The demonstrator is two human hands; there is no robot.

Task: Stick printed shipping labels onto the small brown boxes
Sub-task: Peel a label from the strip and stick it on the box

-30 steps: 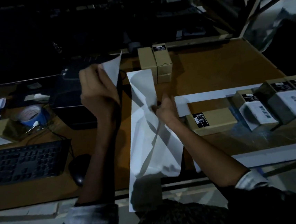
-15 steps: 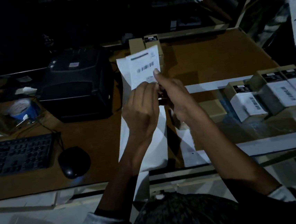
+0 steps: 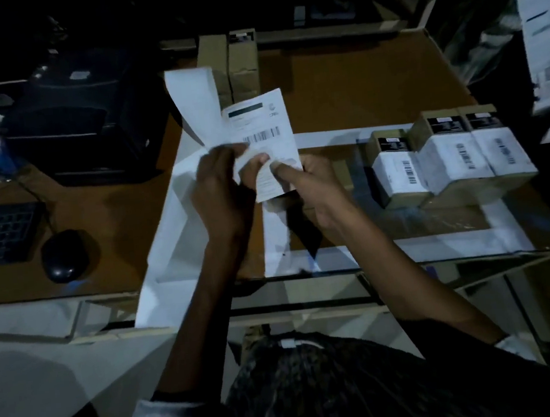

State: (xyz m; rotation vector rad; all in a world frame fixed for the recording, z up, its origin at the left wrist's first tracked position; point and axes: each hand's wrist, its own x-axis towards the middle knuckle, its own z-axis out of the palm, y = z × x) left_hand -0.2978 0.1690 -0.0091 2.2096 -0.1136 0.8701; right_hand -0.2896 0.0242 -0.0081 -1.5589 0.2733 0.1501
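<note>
Dim brown desk (image 3: 355,76); both hands' fingers (image 3: 263,158) pinching printed label (image 3: 260,122) above it.

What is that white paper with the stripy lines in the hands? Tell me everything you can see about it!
The printed label is thin white paper with a dark bar across the top, a black barcode in the middle and small blurred print. It is held up above the desk, tilted slightly. The left hand and the right hand pinch its lower part. A blank white strip, seemingly its backing, curls away behind it to the upper left.
</note>
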